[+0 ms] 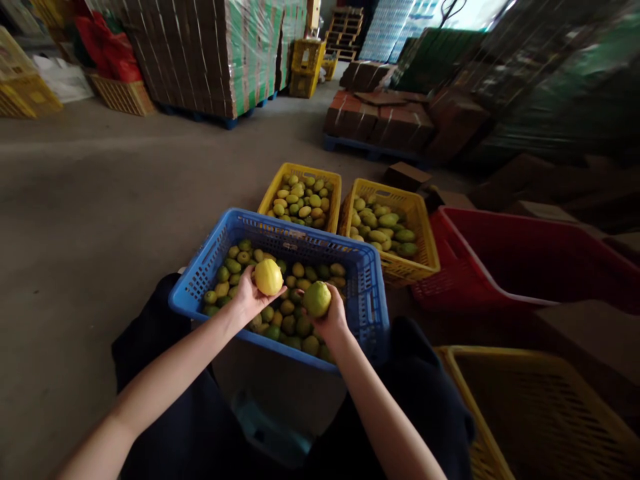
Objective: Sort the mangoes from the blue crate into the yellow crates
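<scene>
Above the blue crate (320, 249), my left hand (246, 297) cups a ridged yellow lemon (269, 277) on its palm and fingers. A green, bumpy-skinned lemon (317, 299) sits in my right hand (334, 319), whose fingers curl around its side. The two lemons are held apart at about the same height. Below them, many green and yellowish lemons (289, 325) cover much of the crate's bottom, with bare bottom showing along its right side. My forearms hide part of the near rim.
Two yellow crates of lemons, a left one (337, 200) and a right one (429, 241), stand just beyond the blue crate. A red crate (465, 247) is to the right, with another yellow crate (483, 407) nearer me. Wrapped carton stacks (200, 60) stand on pallets behind.
</scene>
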A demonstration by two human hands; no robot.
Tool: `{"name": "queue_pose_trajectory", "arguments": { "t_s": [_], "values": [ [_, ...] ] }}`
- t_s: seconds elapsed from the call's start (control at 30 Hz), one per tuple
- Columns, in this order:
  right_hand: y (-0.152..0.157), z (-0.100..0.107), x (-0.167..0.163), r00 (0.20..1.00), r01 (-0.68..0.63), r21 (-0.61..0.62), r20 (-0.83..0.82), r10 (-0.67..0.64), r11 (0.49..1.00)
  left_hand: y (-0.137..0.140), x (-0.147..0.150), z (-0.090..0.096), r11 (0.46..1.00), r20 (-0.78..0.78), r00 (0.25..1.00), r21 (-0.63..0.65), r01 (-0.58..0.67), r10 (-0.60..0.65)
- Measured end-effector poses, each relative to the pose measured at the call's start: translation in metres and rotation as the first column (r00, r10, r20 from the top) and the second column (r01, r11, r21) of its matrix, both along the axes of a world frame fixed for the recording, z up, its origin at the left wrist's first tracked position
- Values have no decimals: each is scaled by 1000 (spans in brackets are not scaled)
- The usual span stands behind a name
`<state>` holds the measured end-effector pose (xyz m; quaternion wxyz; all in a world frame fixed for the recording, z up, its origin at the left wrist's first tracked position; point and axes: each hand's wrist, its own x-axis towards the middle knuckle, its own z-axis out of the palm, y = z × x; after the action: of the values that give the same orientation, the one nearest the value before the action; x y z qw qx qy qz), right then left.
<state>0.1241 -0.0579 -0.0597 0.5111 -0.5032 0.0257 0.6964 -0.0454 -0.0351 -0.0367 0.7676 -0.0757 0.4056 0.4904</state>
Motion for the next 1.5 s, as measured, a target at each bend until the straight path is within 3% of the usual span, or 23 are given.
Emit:
{"name": "queue_pose_trajectory", "arguments": {
  "t_s": [0.1,0.23,0.37,0.5,0.6,0.67,0.73,0.8,0.9,0.97,1.03,1.1,1.23,1.37,1.43,1.5],
  "values": [
    [2,-3,0,999,30,17,-15,-29,999,3,1,0,998,-44,999,-49,-28,26],
    [3,-5,0,999,9,-23,-38,-10,1000,6,1,1,991,-48,998,-126,43,-50],
    [3,-5,0,999,39,-57,-33,-41,998,5,-2,2,997,2,998,-51,57,-57],
    [2,-3,1,997,6,33,-80,-4,999,5,-3,2,998,-30,998,-41,55,-57],
    [0,-1,-2,997,-21,116,-66,29,993,5,-2,5,991,-49,990,-28,132,-133],
    [-1,0,-6,1000,-5,173,-9,7,985,4,1,6,984,-103,981,40,172,-167],
    [-3,0,-10,997,20,250,70,-39,968,1,2,5,970,-220,968,180,164,-123],
    [-5,0,-13,984,46,340,148,-101,939,-4,4,1,908,-380,925,390,155,5],
    [-11,1,-16,931,71,474,283,-228,877,-13,8,-8,736,-574,785,632,245,232],
    [-17,2,-19,865,1,568,412,-286,823,-21,12,-12,659,-636,711,677,328,300],
    [-24,3,-22,785,-129,634,535,-312,763,-27,16,-13,616,-658,685,690,381,314],
    [-30,4,-24,716,-240,657,617,-326,715,-32,19,-13,574,-651,691,710,409,313],
    [-37,6,-25,658,-318,670,666,-353,671,-35,17,-10,514,-635,718,733,446,284],
    [-38,5,-25,668,-313,677,656,-352,666,-33,16,-11,546,-632,738,715,438,237],
    [-36,1,-26,702,-281,652,640,-312,705,-28,18,-13,647,-614,768,663,377,181],
    [-30,-4,-28,786,-192,569,577,-222,800,-22,21,-17,820,-531,846,505,269,50]
  ]
}}
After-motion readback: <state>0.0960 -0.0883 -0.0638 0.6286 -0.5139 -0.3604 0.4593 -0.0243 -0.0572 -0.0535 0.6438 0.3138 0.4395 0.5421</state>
